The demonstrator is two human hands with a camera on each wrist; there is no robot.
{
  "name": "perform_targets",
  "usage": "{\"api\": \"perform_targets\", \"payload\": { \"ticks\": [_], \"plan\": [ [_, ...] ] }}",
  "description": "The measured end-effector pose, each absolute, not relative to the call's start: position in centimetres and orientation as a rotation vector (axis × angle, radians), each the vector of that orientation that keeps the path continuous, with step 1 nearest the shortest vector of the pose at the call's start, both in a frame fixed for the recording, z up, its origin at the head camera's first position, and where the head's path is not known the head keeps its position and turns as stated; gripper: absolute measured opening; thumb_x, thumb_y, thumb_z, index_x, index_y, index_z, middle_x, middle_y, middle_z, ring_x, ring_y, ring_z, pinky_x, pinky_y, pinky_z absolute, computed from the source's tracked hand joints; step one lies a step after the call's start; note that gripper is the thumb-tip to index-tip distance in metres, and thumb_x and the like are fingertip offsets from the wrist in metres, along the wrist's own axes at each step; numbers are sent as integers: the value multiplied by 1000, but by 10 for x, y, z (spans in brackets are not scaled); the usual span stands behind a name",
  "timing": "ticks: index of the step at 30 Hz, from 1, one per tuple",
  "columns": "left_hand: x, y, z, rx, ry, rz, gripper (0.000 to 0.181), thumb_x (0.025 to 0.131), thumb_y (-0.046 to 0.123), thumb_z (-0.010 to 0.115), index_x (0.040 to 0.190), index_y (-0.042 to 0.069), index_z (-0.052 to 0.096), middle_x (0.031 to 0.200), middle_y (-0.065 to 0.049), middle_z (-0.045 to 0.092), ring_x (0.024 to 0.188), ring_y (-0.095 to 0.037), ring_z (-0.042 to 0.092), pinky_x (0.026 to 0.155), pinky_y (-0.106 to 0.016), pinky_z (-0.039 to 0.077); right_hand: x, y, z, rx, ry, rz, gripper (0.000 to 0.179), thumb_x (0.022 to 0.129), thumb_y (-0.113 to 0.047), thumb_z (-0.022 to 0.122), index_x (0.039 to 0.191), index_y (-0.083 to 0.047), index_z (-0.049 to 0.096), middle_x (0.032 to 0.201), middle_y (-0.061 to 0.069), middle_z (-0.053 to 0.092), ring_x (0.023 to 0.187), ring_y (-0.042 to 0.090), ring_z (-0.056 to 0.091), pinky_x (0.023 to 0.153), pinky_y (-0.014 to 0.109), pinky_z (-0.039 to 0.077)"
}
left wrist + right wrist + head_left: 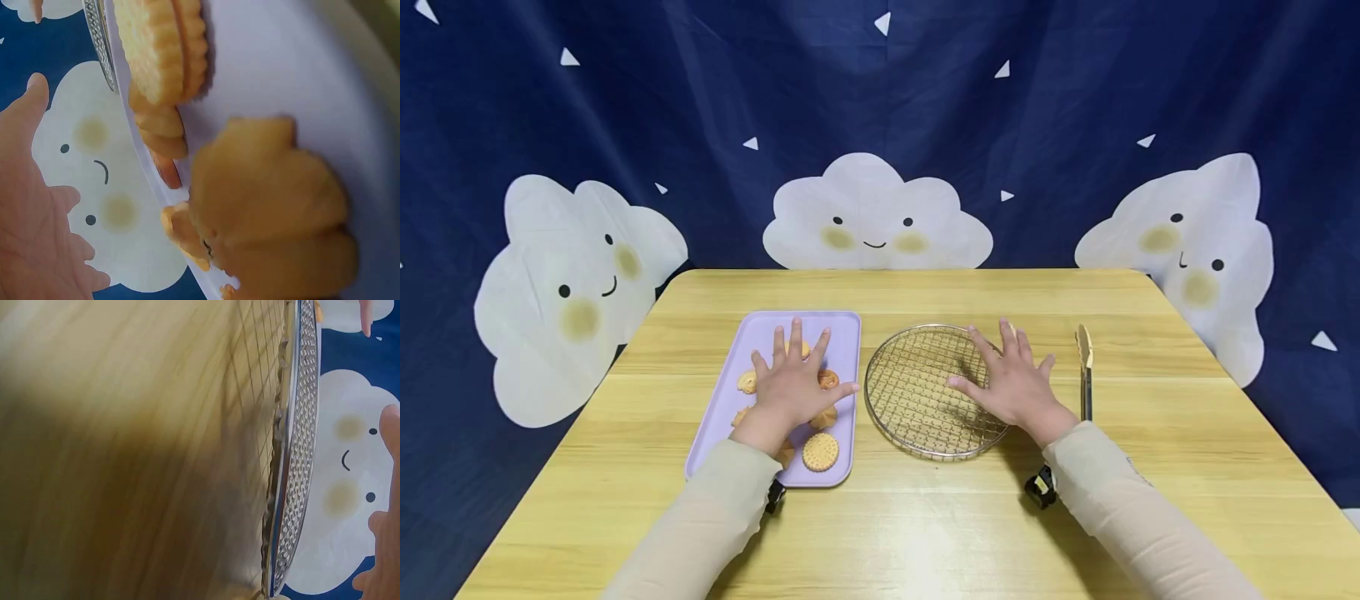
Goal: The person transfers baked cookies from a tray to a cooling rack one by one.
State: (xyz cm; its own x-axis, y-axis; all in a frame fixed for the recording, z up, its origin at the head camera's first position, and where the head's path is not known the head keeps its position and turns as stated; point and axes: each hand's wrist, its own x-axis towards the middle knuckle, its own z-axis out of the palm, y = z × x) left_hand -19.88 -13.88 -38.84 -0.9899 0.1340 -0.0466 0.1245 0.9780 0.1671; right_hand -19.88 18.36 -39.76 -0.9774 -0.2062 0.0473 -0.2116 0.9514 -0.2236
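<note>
My left hand (790, 387), fingers spread wide, hovers palm down over a lilac tray (838, 327) and holds nothing. Several cookies lie on that tray, partly hidden by the hand. A round sandwich cookie (821, 452) sits near its front right corner; the left wrist view shows a shell-shaped cookie (269, 206) up close. Also spread and bare, my right hand (1018, 387) is over the right side of a round wire cooling rack (917, 379). The rack's raised metal rim (297, 444) stands beyond the tabletop in the right wrist view.
Tongs (1086, 375) with dark handles lie to the right of the rack, partly covered by the right forearm. Everything stands on a wooden table (925, 533). Behind its far edge hangs a dark blue curtain (820, 83) with smiling clouds.
</note>
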Motion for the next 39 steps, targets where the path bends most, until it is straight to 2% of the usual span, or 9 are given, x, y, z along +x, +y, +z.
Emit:
{"api": "perform_targets", "payload": {
  "ticks": [6, 12, 19, 28, 34, 39],
  "plan": [
    [-199, -146, -386, 192, 3069, 269, 100, 78, 82, 43, 154, 27, 9, 155, -16, -18, 139, -40, -19, 102, -72, -9, -200, 191, -397, 303, -3085, 353, 90, 85, -76, 37, 155, -27, 7, 156, 22, -8, 138, 51, -2, 91, 83, -1],
    [-201, -155, -385, 185, 3078, 239, 100, 79, 81, 42, 155, 25, 9, 155, -18, -17, 139, -42, -17, 102, -72, -7, -201, 198, -395, 262, -3091, 326, 89, 87, -73, 39, 155, -28, 3, 156, 22, -10, 138, 51, -1, 92, 83, 0],
    [-202, -169, -384, 181, 3076, 229, 101, 80, 81, 39, 155, 23, 6, 155, -20, -16, 138, -40, -20, 101, -73, -7, -201, 208, -394, 224, -3090, 339, 89, 88, -72, 37, 155, -25, 2, 155, 23, -12, 138, 52, -3, 92, 81, -7],
    [-203, -193, -384, 176, 3097, 222, 101, 80, 78, 46, 155, 18, 12, 155, -24, -12, 139, -43, -16, 100, -74, -9, -200, 221, -394, 152, -3088, 350, 91, 87, -74, 37, 155, -24, 4, 154, 28, -7, 137, 54, -2, 89, 84, -3],
    [-204, -210, -381, 172, 3105, 160, 101, 81, 79, 40, 155, 16, 12, 154, -26, -12, 138, -49, -9, 100, -76, -5, -199, 228, -395, 109, -3071, 373, 93, 86, -77, 34, 155, -21, 8, 153, 30, -5, 136, 56, -2, 88, 85, 0],
    [-204, -223, -381, 156, 3110, 153, 103, 80, 81, 38, 154, 14, 13, 154, -26, -12, 138, -49, -11, 99, -76, -7, -198, 236, -396, 63, -3081, 397, 93, 86, -76, 35, 155, -20, 7, 153, 30, -8, 136, 55, -5, 87, 85, -3]
  ]
}}
